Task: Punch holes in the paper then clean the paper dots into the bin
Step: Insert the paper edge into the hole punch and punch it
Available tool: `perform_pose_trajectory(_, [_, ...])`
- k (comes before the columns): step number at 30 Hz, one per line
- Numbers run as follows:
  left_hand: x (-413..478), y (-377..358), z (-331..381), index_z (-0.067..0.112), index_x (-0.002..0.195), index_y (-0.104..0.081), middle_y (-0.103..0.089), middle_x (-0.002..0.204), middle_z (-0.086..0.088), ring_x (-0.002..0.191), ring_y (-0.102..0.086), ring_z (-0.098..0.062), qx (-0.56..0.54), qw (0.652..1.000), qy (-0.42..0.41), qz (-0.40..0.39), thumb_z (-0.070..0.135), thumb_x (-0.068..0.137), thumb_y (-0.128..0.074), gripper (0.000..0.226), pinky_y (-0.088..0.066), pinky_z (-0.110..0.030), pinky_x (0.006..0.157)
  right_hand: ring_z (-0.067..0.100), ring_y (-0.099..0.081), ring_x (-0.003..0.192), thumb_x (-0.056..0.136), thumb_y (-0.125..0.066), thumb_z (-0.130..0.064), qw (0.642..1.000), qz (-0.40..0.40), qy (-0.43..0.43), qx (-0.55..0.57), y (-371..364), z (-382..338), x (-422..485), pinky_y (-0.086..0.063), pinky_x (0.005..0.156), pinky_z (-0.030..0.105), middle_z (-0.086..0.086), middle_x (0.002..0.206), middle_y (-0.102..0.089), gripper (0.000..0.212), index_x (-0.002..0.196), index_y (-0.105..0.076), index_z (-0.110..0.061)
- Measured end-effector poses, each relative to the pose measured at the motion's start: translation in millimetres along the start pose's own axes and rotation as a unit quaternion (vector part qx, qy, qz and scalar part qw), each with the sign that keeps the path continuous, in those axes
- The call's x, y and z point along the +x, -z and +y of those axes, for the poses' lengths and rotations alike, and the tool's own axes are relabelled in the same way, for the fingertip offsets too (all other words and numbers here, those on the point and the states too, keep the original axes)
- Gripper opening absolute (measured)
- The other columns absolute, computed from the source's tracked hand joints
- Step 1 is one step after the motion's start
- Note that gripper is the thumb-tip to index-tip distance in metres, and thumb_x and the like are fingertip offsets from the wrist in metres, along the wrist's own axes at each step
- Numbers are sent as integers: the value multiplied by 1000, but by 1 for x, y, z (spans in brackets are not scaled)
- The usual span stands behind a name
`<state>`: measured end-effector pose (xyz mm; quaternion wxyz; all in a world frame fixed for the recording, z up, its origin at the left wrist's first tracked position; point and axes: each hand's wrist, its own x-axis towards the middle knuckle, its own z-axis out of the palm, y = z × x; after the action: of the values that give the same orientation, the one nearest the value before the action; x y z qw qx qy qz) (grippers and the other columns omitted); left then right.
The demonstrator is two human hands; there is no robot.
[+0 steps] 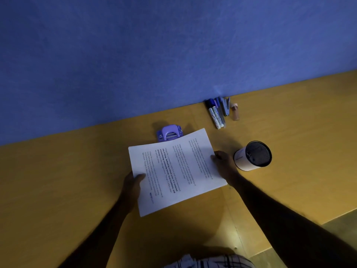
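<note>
At frame centre, my left grip [133, 183] and right grip [225, 164] each pinch an opposite edge of the paper [173, 171], which I judge light, floppy, easily creased.

Bin [253, 156] crowds right of paper [173, 171] — left side open.

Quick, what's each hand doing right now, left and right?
Left hand: holding the paper by its left edge, thumb on top.
Right hand: holding the same paper by its right edge.
</note>
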<state>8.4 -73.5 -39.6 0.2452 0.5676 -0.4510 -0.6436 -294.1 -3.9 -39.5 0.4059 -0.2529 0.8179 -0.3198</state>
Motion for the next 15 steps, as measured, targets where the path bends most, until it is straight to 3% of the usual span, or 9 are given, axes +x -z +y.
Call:
perform_pose_trajectory(2, [1, 0, -1, 7, 116, -59, -66, 101, -9, 93, -63, -20, 1, 1000, 2, 0, 4, 97, -48, 22, -47, -26, 69, 21, -63, 83, 100, -49, -18, 1000, -1, -4, -1, 0, 0, 0, -52, 75, 36, 5, 93, -66, 18, 102, -65, -10])
perform_pose_trajectory(7, [4, 1, 0, 12, 110, -62, -69, 97, -5, 88, -66, -17, -1, 1000, 9, 3, 6, 96, -50, 20, -48, -22, 65, 10, -59, 72, 100, -50, -16, 1000, -3, -4, 2, 0, -2, 3, -43, 59, 23, -3, 82, -63, 16, 95, -65, -13])
perform_pose_trajectory(12, [7, 5, -1, 10, 114, -62, -69, 101, -10, 92, -66, -26, -23, 999, 26, 0, 7, 95, -52, 22, -51, -33, 72, 21, -60, 79, 98, -51, -12, 1000, -8, -7, 22, 2, -2, 5, -49, 73, 34, 9, 90, -64, 16, 99, -66, -5])
perform_pose_trajectory(15, [6, 6, 0, 11, 114, -61, -69, 99, -9, 90, -67, -25, -19, 1000, 20, -3, 9, 95, -52, 21, -50, -30, 68, 18, -61, 78, 99, -50, -13, 999, -13, -4, 29, 2, -2, 5, -50, 71, 33, 7, 89, -64, 14, 96, -64, -11])
